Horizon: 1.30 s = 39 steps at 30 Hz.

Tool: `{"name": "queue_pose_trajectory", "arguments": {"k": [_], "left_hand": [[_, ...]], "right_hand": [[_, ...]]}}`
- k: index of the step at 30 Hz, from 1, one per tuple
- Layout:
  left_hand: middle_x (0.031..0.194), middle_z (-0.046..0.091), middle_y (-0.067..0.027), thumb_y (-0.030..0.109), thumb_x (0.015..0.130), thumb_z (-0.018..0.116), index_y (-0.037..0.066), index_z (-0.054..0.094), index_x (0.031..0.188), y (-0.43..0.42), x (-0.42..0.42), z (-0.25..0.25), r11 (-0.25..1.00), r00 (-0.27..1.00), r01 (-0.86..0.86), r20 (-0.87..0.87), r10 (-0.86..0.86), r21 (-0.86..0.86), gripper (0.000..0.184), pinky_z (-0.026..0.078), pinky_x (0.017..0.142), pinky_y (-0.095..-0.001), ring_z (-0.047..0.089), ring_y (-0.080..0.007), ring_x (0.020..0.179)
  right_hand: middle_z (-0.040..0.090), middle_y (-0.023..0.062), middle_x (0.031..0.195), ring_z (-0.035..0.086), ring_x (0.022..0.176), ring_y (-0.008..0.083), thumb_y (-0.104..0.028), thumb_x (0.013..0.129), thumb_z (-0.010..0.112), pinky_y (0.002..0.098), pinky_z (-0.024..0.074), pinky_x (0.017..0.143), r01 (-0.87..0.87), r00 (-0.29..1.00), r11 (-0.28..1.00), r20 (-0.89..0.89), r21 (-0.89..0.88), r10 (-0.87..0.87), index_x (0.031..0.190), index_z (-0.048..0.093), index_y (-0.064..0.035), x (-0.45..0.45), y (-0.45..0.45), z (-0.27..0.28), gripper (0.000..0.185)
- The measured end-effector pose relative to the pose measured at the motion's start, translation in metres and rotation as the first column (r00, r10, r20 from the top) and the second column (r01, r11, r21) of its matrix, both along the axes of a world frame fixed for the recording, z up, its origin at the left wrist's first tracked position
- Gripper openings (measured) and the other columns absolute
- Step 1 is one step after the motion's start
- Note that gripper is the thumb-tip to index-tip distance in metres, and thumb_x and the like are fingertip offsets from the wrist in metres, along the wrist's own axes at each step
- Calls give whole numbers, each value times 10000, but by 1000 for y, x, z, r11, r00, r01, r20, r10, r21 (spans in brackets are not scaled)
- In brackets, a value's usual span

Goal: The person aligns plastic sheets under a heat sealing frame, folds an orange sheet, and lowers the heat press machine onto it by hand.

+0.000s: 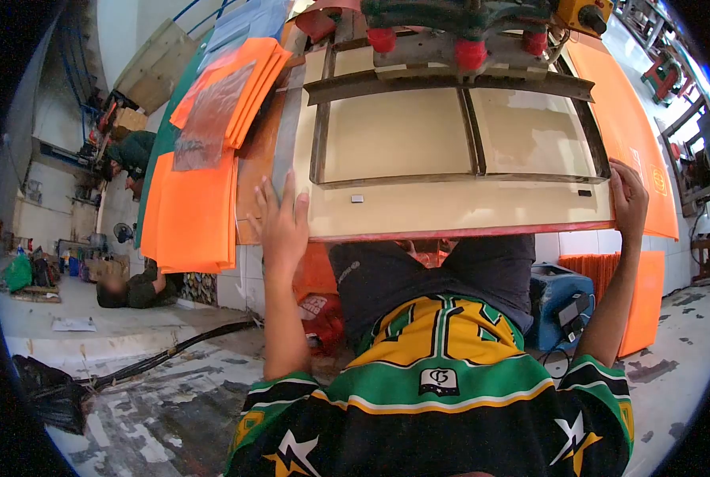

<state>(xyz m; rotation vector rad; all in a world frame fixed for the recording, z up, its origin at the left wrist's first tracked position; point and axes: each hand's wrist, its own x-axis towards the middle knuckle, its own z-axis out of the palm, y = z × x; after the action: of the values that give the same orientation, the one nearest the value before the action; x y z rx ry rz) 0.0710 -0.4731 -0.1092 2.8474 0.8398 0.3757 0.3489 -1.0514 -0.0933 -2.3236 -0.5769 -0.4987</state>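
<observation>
My left hand (pixel 283 219) lies with its fingers spread on the left edge of a cream board (pixel 402 211), beside a brown strip. At the board's right edge my right hand (pixel 629 195) has its fingers bent close together near the corner of a dark metal frame (pixel 442 180); whether they grip anything is hidden. The frame rests on the board, with a crossbar dividing it. A machine head (pixel 450 24) with red knobs stands over the frame's far side. A small light block (pixel 357 199) and a small dark block (pixel 584 193) sit near the board's front edge.
Orange folded sheets (pixel 188 215) are stacked at the left, with a clear plastic bag (pixel 212 119) above them. More orange material (pixel 625 143) lies at the right. A blue device (pixel 557 306) sits below the table. Two other people are at the far left.
</observation>
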Motion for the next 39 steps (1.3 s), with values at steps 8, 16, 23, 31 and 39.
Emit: {"name": "queue_pose_trajectory", "arguments": {"k": [8,16,23,31,39], "left_hand": [[1661,229,-323,435,1083,437,252,325,1639,1,29,8,999,994,36,-103,-33,23,595,103,1176,-758,153,-451,1579],[1675,266,-261,205,1065,516,86,240,1648,13,48,16,931,957,222,246,-152,-290,657,196,1250,-544,237,-375,1573],[1662,334,-216,179,1077,495,-17,405,1558,40,14,65,878,941,330,196,-277,-347,527,259,1251,-386,283,-325,1564],[1678,314,-196,176,1060,496,36,411,1577,57,22,27,836,866,491,29,-500,-245,542,195,1273,-409,245,-340,1578],[1652,354,-214,73,1047,464,-30,446,1527,45,78,32,834,877,479,112,-467,-272,492,216,1276,-385,287,-329,1561]], "right_hand": [[727,189,1208,686,1146,277,-117,1020,614,380,523,1008,-14,1000,1000,-6,23,14,1138,713,56,2,-3,-3,232],[730,187,1199,686,1142,277,-100,1013,613,376,524,1004,-18,1000,999,-19,43,19,1136,713,57,3,-7,-8,224],[715,183,1236,674,1162,280,-54,1001,597,372,512,1009,-28,999,1000,-20,-1,28,1162,695,67,2,-5,-4,224],[751,175,1146,708,1084,290,-137,991,636,383,542,954,6,1000,999,14,33,-6,1113,744,19,-4,4,5,225],[751,167,1144,706,1087,285,-122,988,630,376,537,957,15,1000,1000,9,13,-15,1122,737,22,-2,3,2,224]]}}
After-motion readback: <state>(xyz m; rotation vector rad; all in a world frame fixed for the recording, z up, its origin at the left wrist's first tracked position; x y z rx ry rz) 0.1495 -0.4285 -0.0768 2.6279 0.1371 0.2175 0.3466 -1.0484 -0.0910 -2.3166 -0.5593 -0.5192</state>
